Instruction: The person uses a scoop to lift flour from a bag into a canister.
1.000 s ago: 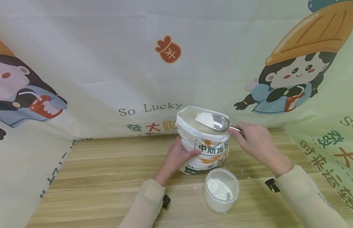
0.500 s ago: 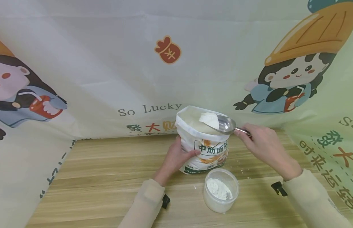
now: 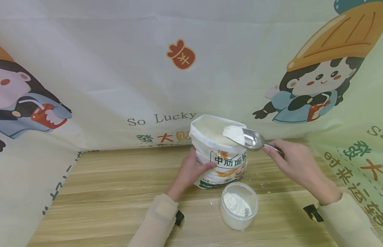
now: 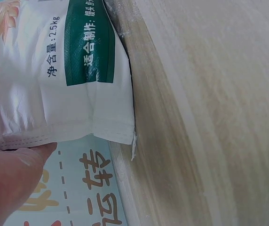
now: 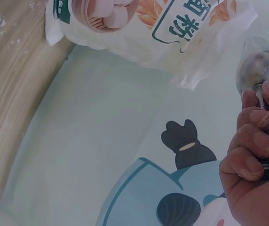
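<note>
Stainless-metal scoop [image 3: 254, 140], one, loaded at its front end with white powder [image 3: 234, 133]. Position: across the right rim of the bag's open mouth as seen from the head; contact with the rim cannot be told. Right hand [image 3: 297, 163]: fingers [image 5: 249, 136] curled closely round the scoop's handle, outside the bag.

Flour bag [image 3: 206, 151], one, white, printed, upright, mouth spread wide. Left hand [image 3: 189, 169]: gripping the bag's left side, thumb along the front face, other fingers largely hidden.

Clear plastic tub [image 3: 239, 223], one, round, open-topped, part-filled with white powder; just in front of the bag, contact uncertain. Powder flecks [image 3: 268, 192] lie near its right side.

Wood-grain counter [image 3: 117, 192]: broad open run left of the left hand; narrower strip between tub and right sleeve [image 3: 349, 219]. Back edge: near behind the bag, meeting a pale printed sheet [image 3: 117, 68]. The same sheeting bounds the left and right edges, cartoon figures and lettering upon it.
</note>
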Demonstrator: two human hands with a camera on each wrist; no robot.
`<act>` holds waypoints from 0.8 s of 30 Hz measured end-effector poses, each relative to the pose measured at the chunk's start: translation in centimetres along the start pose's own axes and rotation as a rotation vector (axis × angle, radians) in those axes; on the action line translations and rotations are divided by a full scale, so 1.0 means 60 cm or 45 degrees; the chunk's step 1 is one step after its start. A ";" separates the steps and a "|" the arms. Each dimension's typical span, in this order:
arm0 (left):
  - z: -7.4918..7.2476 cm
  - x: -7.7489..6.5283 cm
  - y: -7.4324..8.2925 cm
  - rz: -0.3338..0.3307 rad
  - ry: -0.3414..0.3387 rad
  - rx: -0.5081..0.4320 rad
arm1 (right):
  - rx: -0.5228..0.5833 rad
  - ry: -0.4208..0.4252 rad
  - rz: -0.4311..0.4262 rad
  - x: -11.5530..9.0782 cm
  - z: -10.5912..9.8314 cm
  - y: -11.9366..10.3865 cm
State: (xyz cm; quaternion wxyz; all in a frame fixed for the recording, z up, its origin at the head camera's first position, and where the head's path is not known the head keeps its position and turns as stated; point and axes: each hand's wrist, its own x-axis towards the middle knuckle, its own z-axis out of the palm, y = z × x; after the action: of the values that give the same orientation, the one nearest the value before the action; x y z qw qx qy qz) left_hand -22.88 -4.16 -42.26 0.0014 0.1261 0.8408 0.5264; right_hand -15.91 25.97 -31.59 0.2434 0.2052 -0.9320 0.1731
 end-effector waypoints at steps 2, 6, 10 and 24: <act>0.000 -0.001 0.000 -0.002 0.000 0.002 | 0.001 0.014 -0.011 -0.006 -0.002 0.002; -0.001 -0.002 0.001 0.003 -0.005 0.001 | 0.007 0.057 -0.043 -0.018 -0.005 0.006; -0.001 -0.001 0.001 0.006 -0.005 -0.001 | 0.021 0.080 -0.070 -0.030 -0.009 0.009; 0.001 0.000 0.000 0.021 0.009 0.004 | -0.007 0.051 -0.028 -0.076 -0.029 0.004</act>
State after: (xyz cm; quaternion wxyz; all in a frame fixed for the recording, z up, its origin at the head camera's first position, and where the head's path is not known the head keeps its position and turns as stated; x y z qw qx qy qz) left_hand -22.89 -4.13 -42.28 -0.0061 0.1312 0.8406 0.5255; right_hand -11.70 28.28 -32.63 0.2643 0.2112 -0.9252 0.1720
